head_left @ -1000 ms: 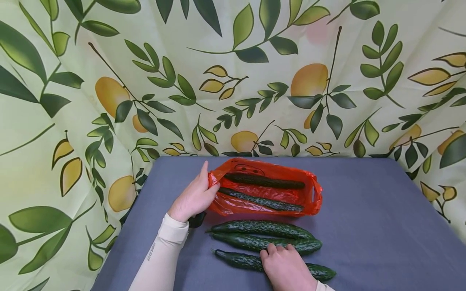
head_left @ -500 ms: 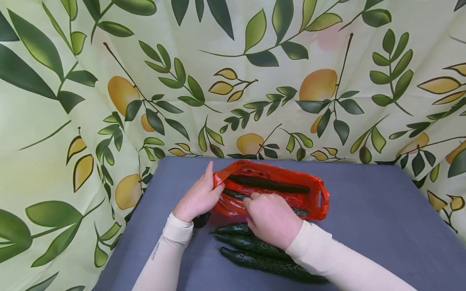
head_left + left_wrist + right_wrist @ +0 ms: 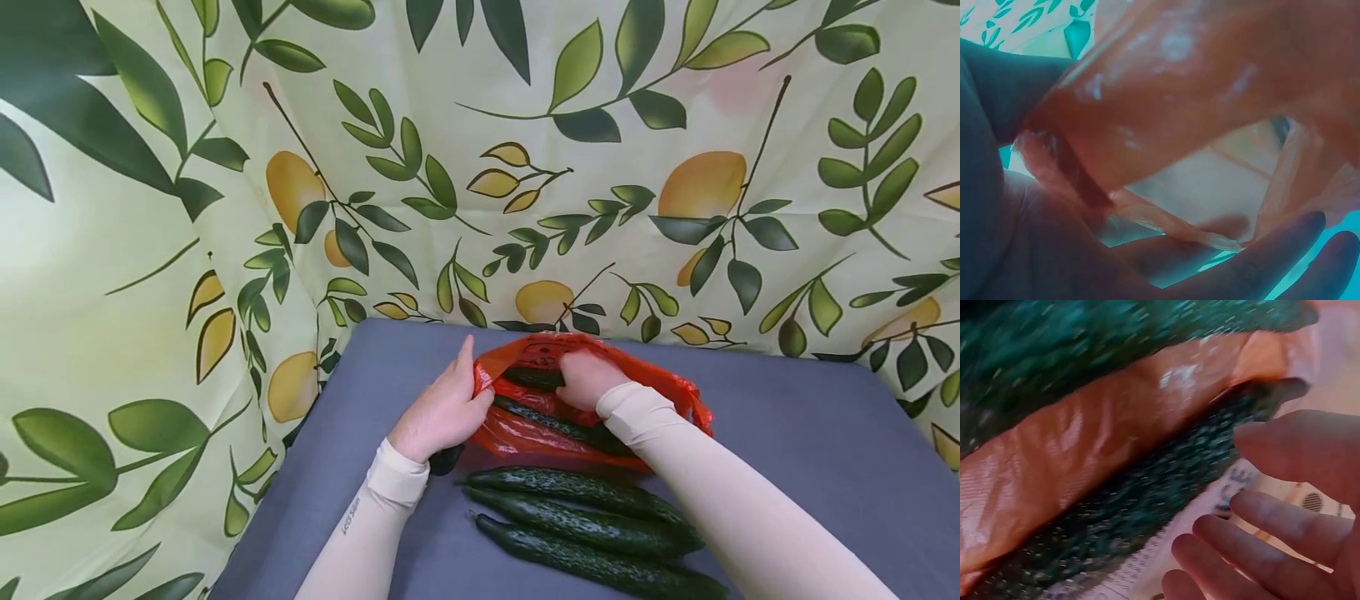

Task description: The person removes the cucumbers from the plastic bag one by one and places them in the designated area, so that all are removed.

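So it looks about half done, going by where stuff lies. The desk [image 3: 810, 433] has three cucumbers lying outside: far cucumber [image 3: 562, 486], middle cucumber [image 3: 585, 523] and near cucumber [image 3: 592, 560], side by side, just this side of the red bag [image 3: 517, 437]. The bag lies on its side, mouth facing the person, with two more in it: the back cucumber [image 3: 532, 379] and the front cucumber [image 3: 551, 419]. If they're coming out, and I'd lean that way since a hand is going in with nothing gripped, that's three done and two left. One moment can't prove the direction though.

Hands: the left hand [image 3: 442, 412] pinches the bag's edge, thumb against fingers, holding the mouth wide. The right hand [image 3: 587, 379] is inside, fingers fairly spread, right by the back cucumber but not wrapped around it. Can't tell if the tips touch it.

Head count, big to small: one leafy fruit-print cloth [image 3: 600, 142] behind everything, one desk, one bag, five cucumbers (three out, two in), two hands, and one small dark thing [image 3: 446, 460] under the left wrist, too hidden to name.
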The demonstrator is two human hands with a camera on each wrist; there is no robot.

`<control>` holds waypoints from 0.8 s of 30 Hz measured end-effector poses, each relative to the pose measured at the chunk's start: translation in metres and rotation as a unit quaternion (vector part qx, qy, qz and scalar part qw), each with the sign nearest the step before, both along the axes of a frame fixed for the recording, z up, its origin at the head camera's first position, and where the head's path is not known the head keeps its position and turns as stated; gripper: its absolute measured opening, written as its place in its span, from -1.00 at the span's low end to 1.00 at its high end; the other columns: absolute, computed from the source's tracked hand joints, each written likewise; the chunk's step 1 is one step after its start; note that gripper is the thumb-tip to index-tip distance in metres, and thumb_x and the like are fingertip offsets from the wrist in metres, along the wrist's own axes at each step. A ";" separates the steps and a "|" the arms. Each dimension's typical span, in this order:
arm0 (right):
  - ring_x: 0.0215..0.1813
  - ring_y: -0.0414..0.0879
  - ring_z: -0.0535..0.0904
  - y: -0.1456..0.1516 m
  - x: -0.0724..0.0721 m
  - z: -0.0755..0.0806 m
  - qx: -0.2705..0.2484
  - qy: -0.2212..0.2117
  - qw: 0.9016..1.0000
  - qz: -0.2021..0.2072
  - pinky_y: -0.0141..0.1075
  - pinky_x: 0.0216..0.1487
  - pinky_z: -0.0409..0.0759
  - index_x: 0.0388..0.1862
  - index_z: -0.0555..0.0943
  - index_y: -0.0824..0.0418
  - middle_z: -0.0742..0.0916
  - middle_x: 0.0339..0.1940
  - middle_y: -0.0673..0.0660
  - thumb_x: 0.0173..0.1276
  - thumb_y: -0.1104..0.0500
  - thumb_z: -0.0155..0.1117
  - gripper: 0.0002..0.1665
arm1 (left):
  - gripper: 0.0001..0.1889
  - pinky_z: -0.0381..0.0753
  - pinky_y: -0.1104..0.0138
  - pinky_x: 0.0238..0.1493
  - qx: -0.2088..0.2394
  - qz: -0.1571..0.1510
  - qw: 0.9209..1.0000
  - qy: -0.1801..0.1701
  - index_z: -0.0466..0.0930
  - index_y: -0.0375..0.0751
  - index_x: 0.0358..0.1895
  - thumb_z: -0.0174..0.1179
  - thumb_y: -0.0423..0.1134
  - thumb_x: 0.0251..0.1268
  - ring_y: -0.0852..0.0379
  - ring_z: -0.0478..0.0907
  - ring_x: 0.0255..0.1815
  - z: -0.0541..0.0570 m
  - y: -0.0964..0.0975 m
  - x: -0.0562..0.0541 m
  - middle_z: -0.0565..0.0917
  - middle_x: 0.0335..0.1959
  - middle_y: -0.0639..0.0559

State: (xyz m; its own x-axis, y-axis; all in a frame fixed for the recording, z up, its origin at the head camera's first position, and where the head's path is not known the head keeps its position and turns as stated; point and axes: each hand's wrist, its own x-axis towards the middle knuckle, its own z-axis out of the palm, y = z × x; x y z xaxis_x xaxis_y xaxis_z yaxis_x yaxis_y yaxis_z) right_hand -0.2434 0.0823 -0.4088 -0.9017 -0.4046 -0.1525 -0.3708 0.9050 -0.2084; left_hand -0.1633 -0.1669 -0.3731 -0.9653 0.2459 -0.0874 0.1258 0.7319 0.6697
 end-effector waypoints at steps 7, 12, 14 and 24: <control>-0.42 -0.08 0.60 0.006 -0.008 -0.006 0.005 -0.020 1.000 0.000 -0.19 -0.26 0.61 -0.38 0.76 0.23 0.79 -0.44 0.08 0.23 0.28 0.46 -0.97 | -0.07 0.23 -0.09 0.73 0.005 -0.001 1.000 0.002 -0.29 -0.16 0.81 0.09 -0.05 0.65 -0.14 0.13 0.79 -0.002 0.001 -0.001 0.09 0.80 -0.18; -0.36 -0.07 0.66 0.005 -0.009 -0.010 0.018 -0.042 0.999 -0.015 -0.18 -0.24 0.65 -0.37 0.77 0.19 0.83 -0.36 0.10 0.21 0.34 0.40 -0.92 | -0.07 0.21 -0.10 0.74 0.005 0.004 1.000 -0.003 -0.30 -0.11 0.82 0.10 -0.03 0.65 -0.15 0.12 0.79 -0.001 0.002 -0.001 0.07 0.81 -0.15; -0.31 -0.06 0.70 0.005 -0.010 -0.011 0.025 -0.045 0.998 -0.019 -0.14 -0.19 0.71 -0.33 0.78 0.20 0.85 -0.29 0.12 0.24 0.32 0.41 -0.93 | -0.06 0.21 -0.11 0.74 0.004 0.005 1.000 -0.004 -0.30 -0.11 0.82 0.10 -0.02 0.65 -0.15 0.12 0.79 -0.001 0.002 -0.001 0.08 0.81 -0.15; -0.13 0.00 0.78 0.004 -0.011 -0.018 -0.001 0.011 1.000 0.014 -0.16 -0.07 0.78 0.16 0.79 0.22 0.88 -0.09 0.18 0.37 0.46 0.30 -0.57 | -0.06 0.24 -0.11 0.72 0.003 0.010 1.000 0.000 -0.28 -0.14 0.82 0.11 -0.04 0.64 -0.17 0.17 0.78 0.001 0.000 0.000 0.10 0.80 -0.17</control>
State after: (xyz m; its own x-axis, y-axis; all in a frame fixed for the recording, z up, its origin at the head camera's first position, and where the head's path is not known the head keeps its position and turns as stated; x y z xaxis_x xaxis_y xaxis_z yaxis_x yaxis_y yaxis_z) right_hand -0.2544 0.0864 -0.4264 -0.8936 -0.4293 -0.1312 -0.4000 0.8941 -0.2014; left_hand -0.1634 -0.1672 -0.3719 -0.9703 0.2264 -0.0856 0.1110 0.7305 0.6738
